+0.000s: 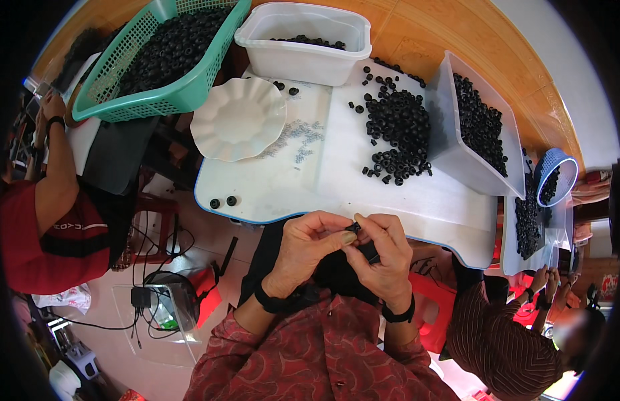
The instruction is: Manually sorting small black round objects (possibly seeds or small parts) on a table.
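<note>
In front of my chest, both hands meet just off the table's near edge. Thumb and fingertips of my left hand (pixel 306 248) pinch a small black part (pixel 353 228), largely covered by the fingers. My right hand (pixel 385 252) closes on the same part from the other side. Beyond them, a heap of small black ring-shaped parts (pixel 398 127) lies on the white table (pixel 350 190). Two black round parts (pixel 231 200) sit at the left front edge. Tiny clear pieces (pixel 303 139) are scattered beside a white scalloped plate (pixel 238 119).
A green basket (pixel 193 90), a white tub (pixel 303 63) and a translucent bin (pixel 444 127) hold black parts. A blue basket (pixel 556 167) stands far right. Co-workers sit left (pixel 56 220) and right (pixel 504 334). Cables (pixel 149 240) hang at lower left.
</note>
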A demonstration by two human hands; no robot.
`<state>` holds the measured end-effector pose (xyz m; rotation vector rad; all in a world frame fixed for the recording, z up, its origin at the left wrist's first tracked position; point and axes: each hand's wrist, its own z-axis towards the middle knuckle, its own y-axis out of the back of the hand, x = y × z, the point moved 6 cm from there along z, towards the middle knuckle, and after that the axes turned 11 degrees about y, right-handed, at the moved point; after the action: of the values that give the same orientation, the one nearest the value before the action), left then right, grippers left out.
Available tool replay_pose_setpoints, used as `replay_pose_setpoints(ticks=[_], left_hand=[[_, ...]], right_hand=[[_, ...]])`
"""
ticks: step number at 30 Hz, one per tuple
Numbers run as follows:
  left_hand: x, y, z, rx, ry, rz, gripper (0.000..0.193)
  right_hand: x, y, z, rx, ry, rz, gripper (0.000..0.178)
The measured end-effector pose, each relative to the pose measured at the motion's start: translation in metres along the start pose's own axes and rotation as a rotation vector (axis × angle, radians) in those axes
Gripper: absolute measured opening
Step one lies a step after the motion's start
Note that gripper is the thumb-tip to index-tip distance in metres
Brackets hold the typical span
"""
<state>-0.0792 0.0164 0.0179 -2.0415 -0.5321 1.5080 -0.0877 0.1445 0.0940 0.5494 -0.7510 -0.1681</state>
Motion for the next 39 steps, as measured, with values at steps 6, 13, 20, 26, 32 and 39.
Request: replay_pose_setpoints(ticks=[6, 13, 20, 26, 32, 39], left_hand=[[0.004, -0.001, 0.000, -0.061, 0.042, 0.019, 0.014], [0.008, 0.001, 0.000, -0.121, 0.104, 0.019, 0.011], [0.013, 0.006, 0.004, -0.124, 0.124, 0.103, 0.010], [0.012, 0.007, 0.005, -0.100, 0.123, 0.102, 0.015], [0.010, 0.007, 0.006, -0.050, 0.193, 0.139, 0.016], [0.014, 0.005, 0.006, -0.058, 0.177, 0.135, 0.014]], right_hand=[[-0.009, -0.003, -0.010, 0.005, 0.040, -0.144, 0.041], [-0.013, -0.006, -0.014, 0.010, 0.043, -0.174, 0.037], [-0.013, -0.005, -0.013, 0.008, 0.069, -0.192, 0.035], [-0.019, -0.002, -0.015, 0.008, -0.024, -0.078, 0.037], [-0.020, -0.003, -0.017, 0.008, -0.036, -0.037, 0.038], [-0.023, -0.005, -0.019, 0.023, -0.035, -0.029, 0.038]])
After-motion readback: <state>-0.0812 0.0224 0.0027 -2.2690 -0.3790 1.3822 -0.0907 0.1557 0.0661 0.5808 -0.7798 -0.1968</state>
